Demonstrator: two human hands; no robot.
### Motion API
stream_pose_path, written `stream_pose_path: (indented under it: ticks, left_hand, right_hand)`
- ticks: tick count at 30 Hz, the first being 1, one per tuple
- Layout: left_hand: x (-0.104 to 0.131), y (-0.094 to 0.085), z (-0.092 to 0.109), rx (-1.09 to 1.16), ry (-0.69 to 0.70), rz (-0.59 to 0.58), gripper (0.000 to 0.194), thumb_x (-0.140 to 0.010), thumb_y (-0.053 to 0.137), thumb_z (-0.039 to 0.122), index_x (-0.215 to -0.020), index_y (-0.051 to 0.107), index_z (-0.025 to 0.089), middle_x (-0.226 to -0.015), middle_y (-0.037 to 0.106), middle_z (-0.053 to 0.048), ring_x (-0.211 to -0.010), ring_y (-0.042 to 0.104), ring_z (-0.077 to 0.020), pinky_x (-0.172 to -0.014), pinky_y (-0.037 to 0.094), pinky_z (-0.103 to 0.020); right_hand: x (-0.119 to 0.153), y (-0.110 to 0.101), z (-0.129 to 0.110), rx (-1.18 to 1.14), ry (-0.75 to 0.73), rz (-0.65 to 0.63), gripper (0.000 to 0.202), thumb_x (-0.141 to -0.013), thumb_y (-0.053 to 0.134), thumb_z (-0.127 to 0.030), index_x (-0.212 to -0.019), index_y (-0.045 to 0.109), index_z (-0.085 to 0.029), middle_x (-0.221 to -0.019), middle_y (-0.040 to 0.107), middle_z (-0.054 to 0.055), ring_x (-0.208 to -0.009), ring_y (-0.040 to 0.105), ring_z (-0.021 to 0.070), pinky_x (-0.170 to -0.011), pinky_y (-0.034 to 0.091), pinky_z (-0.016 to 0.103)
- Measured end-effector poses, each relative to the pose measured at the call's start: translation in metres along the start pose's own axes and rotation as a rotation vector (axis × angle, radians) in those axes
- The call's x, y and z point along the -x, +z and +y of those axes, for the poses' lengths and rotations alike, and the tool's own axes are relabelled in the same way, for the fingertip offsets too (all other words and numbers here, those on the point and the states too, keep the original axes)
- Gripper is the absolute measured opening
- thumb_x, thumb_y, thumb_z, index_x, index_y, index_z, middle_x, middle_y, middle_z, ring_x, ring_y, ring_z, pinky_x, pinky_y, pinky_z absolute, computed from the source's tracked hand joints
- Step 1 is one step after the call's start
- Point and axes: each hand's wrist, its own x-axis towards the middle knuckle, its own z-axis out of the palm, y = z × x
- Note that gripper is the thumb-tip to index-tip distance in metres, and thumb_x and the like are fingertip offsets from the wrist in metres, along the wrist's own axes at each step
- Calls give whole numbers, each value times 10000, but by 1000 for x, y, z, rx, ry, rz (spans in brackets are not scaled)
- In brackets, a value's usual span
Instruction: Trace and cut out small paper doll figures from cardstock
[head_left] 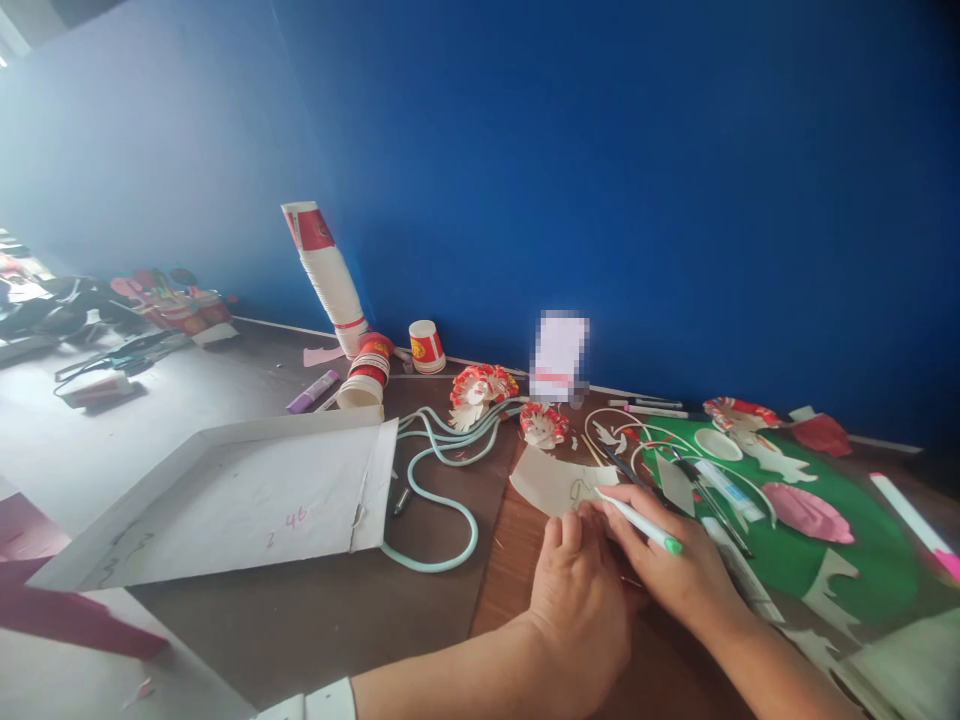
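Note:
My right hand (671, 555) is closed round a white felt-tip pen (637, 520) with a green end. The pen's tip rests on a curved piece of white paper (547, 480) that bears a few green lines. My left hand (577, 600) has its fingers curled over the near edge of this paper, holding it against the brown table. The two hands touch or nearly touch, and the left fingertips are partly hidden. Just beyond the paper lies a red and white flower cut from a paper cup (544, 425), with a larger cup flower (484, 390) to its left.
A white box lid (247, 500) and a looped pale-blue cable (442, 566) lie on the left. Stacked paper cups (334, 280) lean on the blue wall (600, 180). At right, a green round sheet (877, 570) carries scraps, pens and a pink paper piece (810, 513).

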Motion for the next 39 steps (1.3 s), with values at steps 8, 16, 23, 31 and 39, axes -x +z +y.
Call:
stream_pose_path:
  ticks: [8, 16, 23, 31, 39]
  left_hand:
    - [-5, -5, -2, -62, -110, 112, 585, -830, 602, 527, -1233, 680, 110, -1225, 624, -171, -1039, 480, -296, -946, 333, -433]
    - [-9, -8, -4, -29, -53, -14, 540, -839, 589, 557, -1180, 718, 158, -1227, 626, -186, -1026, 484, -303, -901, 340, -451]
    - [-14, -3, -1, -18, -53, -100, 515, -826, 602, 529, -1123, 745, 134, -1121, 677, -196, -1011, 523, -319, -898, 367, -480]
    - [-7, 13, 6, -46, -65, 13, 492, -837, 585, 428, -1202, 703, 119, -1246, 645, -181, -1171, 497, -348, -1006, 343, -523]
    - [-5, 18, 9, -51, -56, 82, 494, -804, 615, 447, -1147, 733, 110, -1241, 647, -189, -1206, 491, -363, -1030, 356, -527]
  right_hand:
    - [1, 0, 3, -68, 65, -49, 218, -942, 509, -411, -1065, 661, -314, -962, 796, -9, -830, 766, 201, -691, 592, 253]
    - [-17, -23, -14, -199, 76, 25, 230, -892, 562, -386, -1049, 697, -286, -912, 792, -4, -837, 753, 182, -735, 587, 234]
    - [-29, -8, -17, -142, 78, 88, 191, -865, 545, -409, -880, 654, -252, -812, 756, 21, -719, 717, 192, -645, 559, 274]
    - [-22, 9, -14, -156, 117, 111, 213, -837, 547, -447, -793, 609, -248, -721, 728, 27, -641, 698, 193, -607, 545, 276]
    - [-24, 10, -13, -139, 129, 72, 201, -839, 533, -441, -790, 594, -256, -729, 736, 23, -681, 715, 206, -614, 540, 285]
